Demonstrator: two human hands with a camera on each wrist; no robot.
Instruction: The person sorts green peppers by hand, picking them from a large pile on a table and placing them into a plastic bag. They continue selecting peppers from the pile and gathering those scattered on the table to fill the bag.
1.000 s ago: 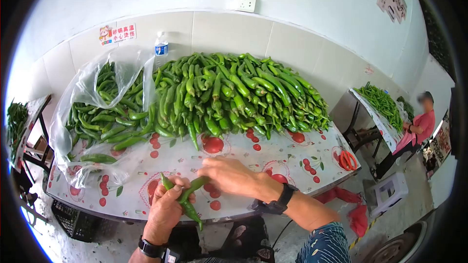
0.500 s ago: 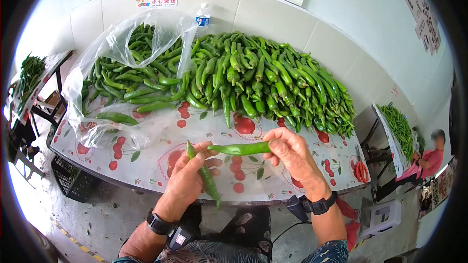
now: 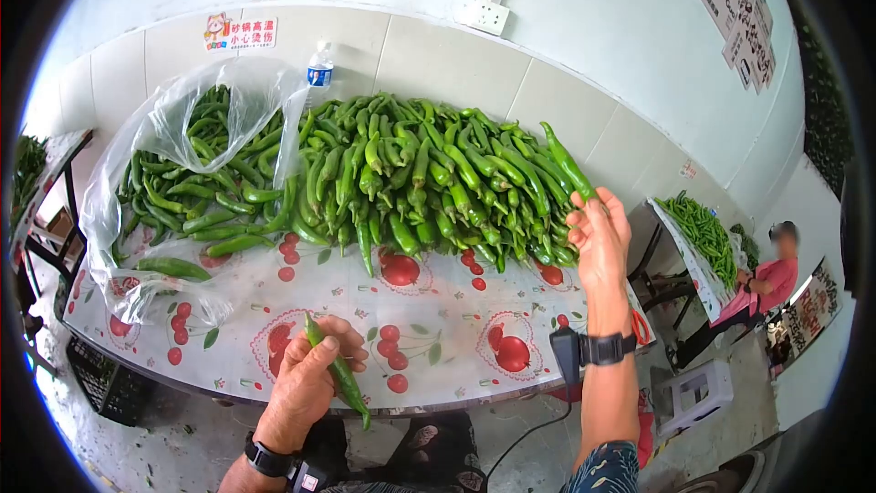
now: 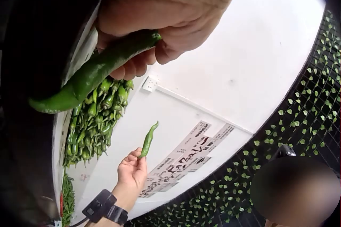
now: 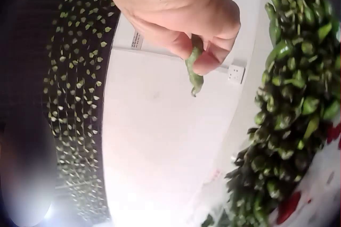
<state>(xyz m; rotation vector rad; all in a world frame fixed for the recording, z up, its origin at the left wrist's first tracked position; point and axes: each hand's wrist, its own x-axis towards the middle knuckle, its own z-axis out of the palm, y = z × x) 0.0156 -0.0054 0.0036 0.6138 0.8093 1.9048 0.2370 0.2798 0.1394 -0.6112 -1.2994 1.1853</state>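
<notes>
Green pepper (image 3: 336, 368) gripped in curled left hand (image 3: 306, 382) near table edge (image 3: 438, 402), right hand (image 3: 598, 242) raised — fingertips pinching second pepper (image 3: 568, 162) above the heaped pile (image 3: 429, 173)

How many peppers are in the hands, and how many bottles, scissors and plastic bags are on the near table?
Green chili peppers held: 2, one in the left hand, one in the right hand
Water bottle: 1
Red scissors: 1
Clear plastic bag: 1
Total: 5
</notes>
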